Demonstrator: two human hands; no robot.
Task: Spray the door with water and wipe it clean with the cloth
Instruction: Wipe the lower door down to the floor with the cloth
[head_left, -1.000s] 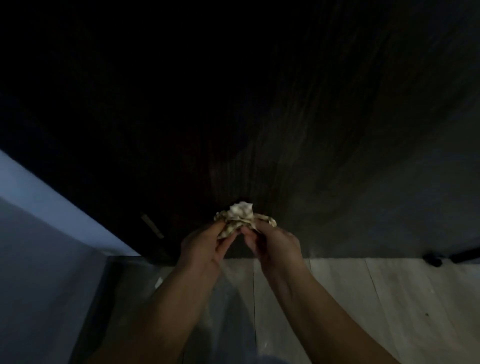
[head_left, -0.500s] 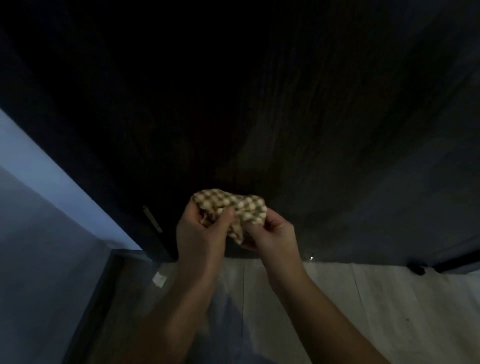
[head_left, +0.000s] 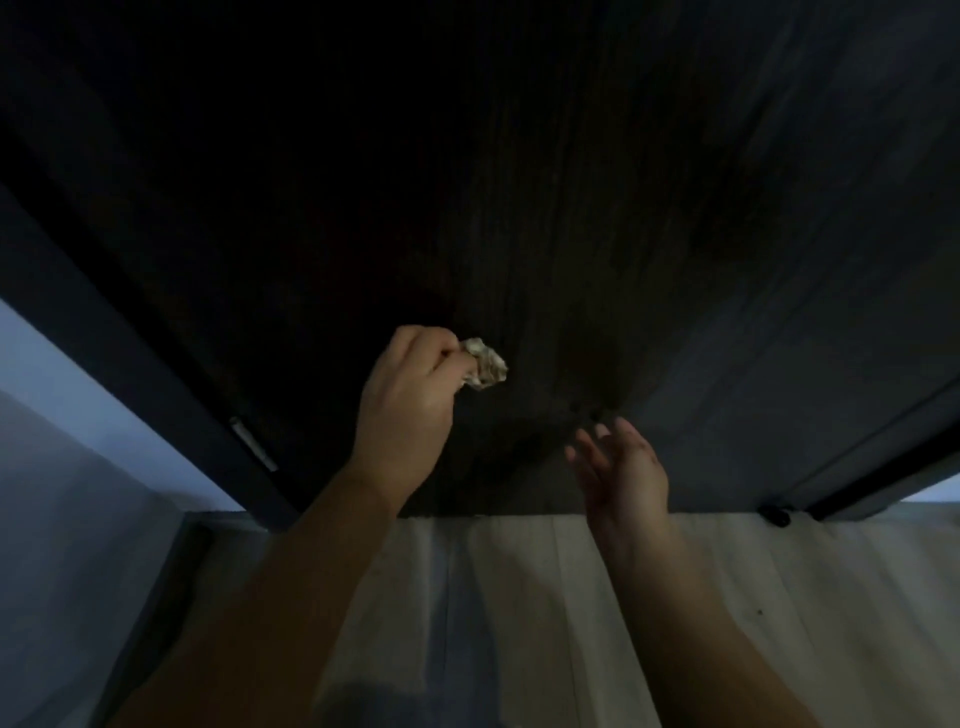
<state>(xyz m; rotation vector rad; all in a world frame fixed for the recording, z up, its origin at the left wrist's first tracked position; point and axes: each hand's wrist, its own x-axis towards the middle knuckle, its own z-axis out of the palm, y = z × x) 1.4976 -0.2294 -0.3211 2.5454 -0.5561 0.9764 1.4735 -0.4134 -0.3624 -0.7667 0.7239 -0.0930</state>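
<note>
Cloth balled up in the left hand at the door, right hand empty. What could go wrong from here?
1. The cloth is wadded small in the left hand, so each pass would likely cover only a narrow strip of the door.
2. The scene is dim and the door dark, so missed or still-wet patches may go unnoticed.
3. The right hand hangs open and empty; no spray bottle shows.

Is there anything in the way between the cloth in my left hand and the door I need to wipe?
Nothing visible. The left hand holds the bunched cloth right up at the dark door, with no object between them. The right hand hangs open, lower and off to the side, out of the cloth's path.
</note>
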